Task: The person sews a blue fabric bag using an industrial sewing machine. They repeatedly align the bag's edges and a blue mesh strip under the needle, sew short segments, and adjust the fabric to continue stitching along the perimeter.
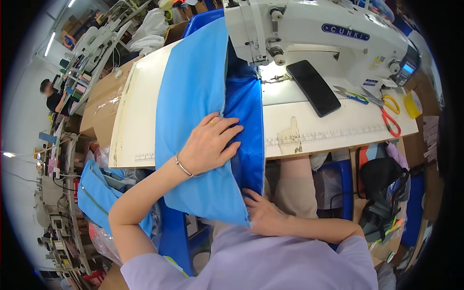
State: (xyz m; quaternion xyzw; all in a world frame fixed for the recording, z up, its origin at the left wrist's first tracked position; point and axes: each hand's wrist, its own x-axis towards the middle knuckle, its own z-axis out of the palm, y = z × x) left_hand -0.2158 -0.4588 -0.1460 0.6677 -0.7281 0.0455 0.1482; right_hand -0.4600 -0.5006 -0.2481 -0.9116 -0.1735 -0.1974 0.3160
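Light-blue fabric panel [191, 96] lies across white sewing table [135, 113], overhanging front edge; darker blue layer [250, 123] extends toward presser foot [259, 75]. Left hand [209, 143] spread flat on panel. Right hand [265, 216] at panel's lower corner, fingers bent; grip not discernible. Black smartphone [314, 89] right of presser foot.

Blue fabric [191, 92], light and bright tones, overhanging desk [137, 111] front edge; left hand [208, 142] flat upon it, right hand [263, 216] at overhanging end. Sewing machine [314, 29], white. Phone [314, 88], black. Scissors [374, 98] and yellow tape roll [412, 104], near right edge.
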